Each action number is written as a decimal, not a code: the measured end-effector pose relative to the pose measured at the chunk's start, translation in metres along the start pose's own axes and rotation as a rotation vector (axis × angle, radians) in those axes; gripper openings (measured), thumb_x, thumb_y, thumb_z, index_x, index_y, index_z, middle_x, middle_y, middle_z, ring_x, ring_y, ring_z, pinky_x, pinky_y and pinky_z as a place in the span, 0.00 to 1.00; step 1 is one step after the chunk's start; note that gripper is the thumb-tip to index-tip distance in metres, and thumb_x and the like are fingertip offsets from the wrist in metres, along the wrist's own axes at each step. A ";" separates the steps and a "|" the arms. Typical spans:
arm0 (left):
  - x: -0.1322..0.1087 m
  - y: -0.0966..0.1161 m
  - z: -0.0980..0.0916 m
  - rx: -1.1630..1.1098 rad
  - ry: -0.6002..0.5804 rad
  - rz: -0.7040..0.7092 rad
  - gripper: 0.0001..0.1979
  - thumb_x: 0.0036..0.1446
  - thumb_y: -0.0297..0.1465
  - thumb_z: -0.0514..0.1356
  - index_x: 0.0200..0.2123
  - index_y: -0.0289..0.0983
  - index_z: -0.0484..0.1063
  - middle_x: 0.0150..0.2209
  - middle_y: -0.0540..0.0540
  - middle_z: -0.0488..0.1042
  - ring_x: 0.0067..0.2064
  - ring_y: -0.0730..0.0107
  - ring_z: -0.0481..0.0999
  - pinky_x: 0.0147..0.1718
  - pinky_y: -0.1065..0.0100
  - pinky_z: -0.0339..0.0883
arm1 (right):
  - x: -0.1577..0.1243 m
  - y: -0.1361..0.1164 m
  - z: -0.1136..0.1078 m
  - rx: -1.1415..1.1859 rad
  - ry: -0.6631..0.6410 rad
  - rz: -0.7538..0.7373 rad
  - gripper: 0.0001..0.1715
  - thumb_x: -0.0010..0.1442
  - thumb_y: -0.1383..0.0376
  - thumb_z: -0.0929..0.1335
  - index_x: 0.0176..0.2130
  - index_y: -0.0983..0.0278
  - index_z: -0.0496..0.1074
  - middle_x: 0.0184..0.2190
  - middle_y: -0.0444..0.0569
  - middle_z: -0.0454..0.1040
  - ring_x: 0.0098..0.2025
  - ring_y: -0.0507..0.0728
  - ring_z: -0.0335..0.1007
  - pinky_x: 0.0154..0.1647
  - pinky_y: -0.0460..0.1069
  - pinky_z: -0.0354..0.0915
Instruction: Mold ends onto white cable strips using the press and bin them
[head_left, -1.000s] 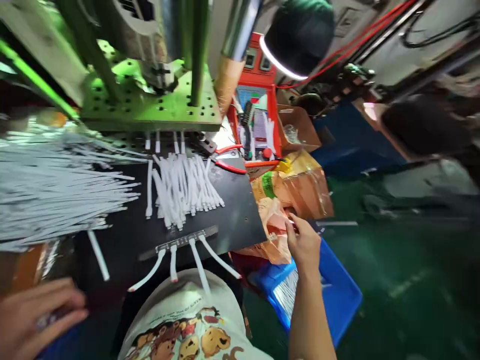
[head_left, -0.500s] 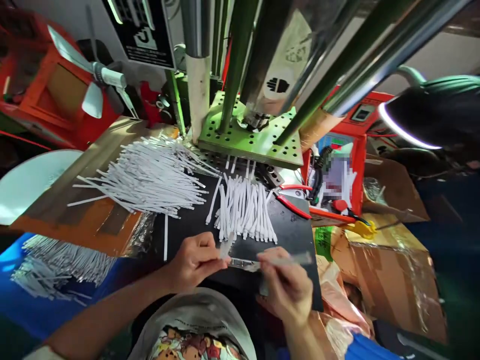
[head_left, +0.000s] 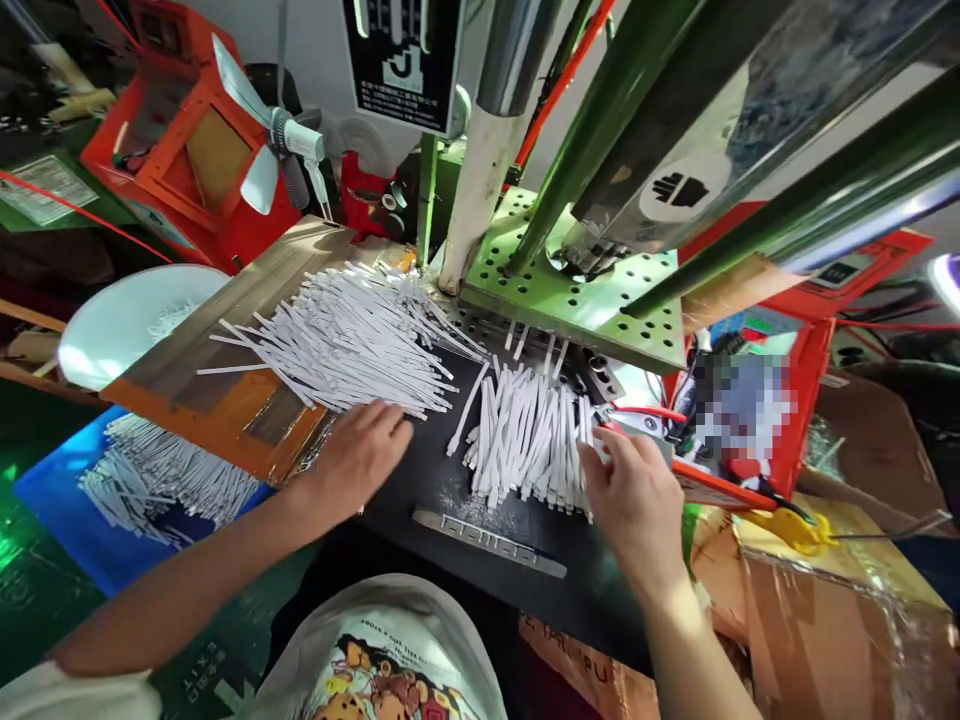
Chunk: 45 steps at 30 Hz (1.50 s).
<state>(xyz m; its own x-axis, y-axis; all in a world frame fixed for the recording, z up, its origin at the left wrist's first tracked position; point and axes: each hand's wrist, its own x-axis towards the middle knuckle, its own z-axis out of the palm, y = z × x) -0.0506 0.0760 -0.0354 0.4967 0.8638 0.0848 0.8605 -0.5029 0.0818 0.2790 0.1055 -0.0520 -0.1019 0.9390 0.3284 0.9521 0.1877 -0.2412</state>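
My left hand (head_left: 358,452) lies flat with fingers stretched out, touching the near edge of a big pile of thin white strips (head_left: 345,340) on a brown board (head_left: 225,400). My right hand (head_left: 634,495) reaches with curled fingers to the right edge of a smaller bundle of white cable pieces (head_left: 529,435) on the black worktop (head_left: 450,480); what its fingertips hold is hidden. A narrow metal jig bar (head_left: 487,530) lies empty on the worktop between my hands.
A green perforated press plate (head_left: 577,300) with steel columns stands behind the bundle. Red-handled pliers (head_left: 645,415) lie at the right. A small fan (head_left: 281,150), a white bowl (head_left: 127,320), a blue bin of strips (head_left: 142,480) and cardboard boxes (head_left: 832,590) surround the bench.
Both hands left the jig bar, which now lies empty. The left hand moved up to the big strip pile, the right hand to the bundle. The view swung left.
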 end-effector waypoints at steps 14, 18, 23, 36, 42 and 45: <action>-0.001 -0.059 -0.040 -0.653 0.595 0.009 0.04 0.62 0.24 0.59 0.38 0.39 0.71 0.34 0.51 0.74 0.35 0.70 0.76 0.35 0.66 0.70 | 0.110 -0.132 0.041 0.014 -0.509 -0.299 0.09 0.64 0.73 0.65 0.42 0.68 0.74 0.37 0.56 0.76 0.37 0.58 0.73 0.34 0.47 0.59; 0.002 -0.039 -0.043 -0.985 0.545 -0.088 0.12 0.66 0.26 0.56 0.48 0.45 0.74 0.37 0.50 0.76 0.37 0.69 0.77 0.39 0.65 0.73 | 0.041 -0.090 0.000 0.258 -0.435 -0.337 0.10 0.67 0.71 0.63 0.41 0.66 0.75 0.34 0.51 0.74 0.35 0.56 0.72 0.33 0.47 0.60; -0.008 0.013 0.000 -1.061 0.391 -0.009 0.13 0.63 0.25 0.61 0.49 0.43 0.76 0.39 0.48 0.76 0.35 0.73 0.79 0.33 0.74 0.74 | -0.062 -0.050 -0.022 0.644 -0.255 -0.154 0.07 0.68 0.67 0.66 0.39 0.62 0.75 0.34 0.47 0.79 0.37 0.54 0.76 0.38 0.47 0.69; -0.012 0.081 0.038 -0.670 0.240 0.234 0.04 0.65 0.24 0.57 0.39 0.36 0.72 0.37 0.47 0.78 0.41 0.69 0.77 0.42 0.64 0.66 | -0.107 -0.059 0.002 0.628 -0.080 -0.241 0.13 0.63 0.74 0.67 0.46 0.60 0.73 0.40 0.52 0.79 0.42 0.59 0.75 0.42 0.56 0.73; -0.012 0.083 0.036 -0.464 0.261 0.324 0.06 0.67 0.25 0.55 0.39 0.33 0.72 0.38 0.45 0.78 0.41 0.66 0.76 0.40 0.62 0.64 | -0.094 -0.054 -0.009 0.615 -0.195 -0.337 0.17 0.61 0.77 0.64 0.45 0.60 0.72 0.40 0.51 0.77 0.41 0.59 0.75 0.41 0.53 0.73; -0.008 0.062 0.024 -0.441 0.201 0.351 0.06 0.67 0.26 0.55 0.45 0.34 0.71 0.38 0.47 0.77 0.41 0.68 0.75 0.39 0.64 0.63 | -0.064 -0.054 -0.025 0.531 -0.436 -0.440 0.29 0.56 0.81 0.59 0.50 0.60 0.71 0.44 0.50 0.76 0.42 0.57 0.74 0.42 0.51 0.72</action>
<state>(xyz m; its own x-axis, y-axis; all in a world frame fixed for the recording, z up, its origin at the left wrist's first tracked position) 0.0014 0.0393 -0.0550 0.6745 0.6421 0.3644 0.4990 -0.7602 0.4161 0.2419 0.0277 -0.0373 -0.6420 0.7547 0.1353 0.5465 0.5742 -0.6096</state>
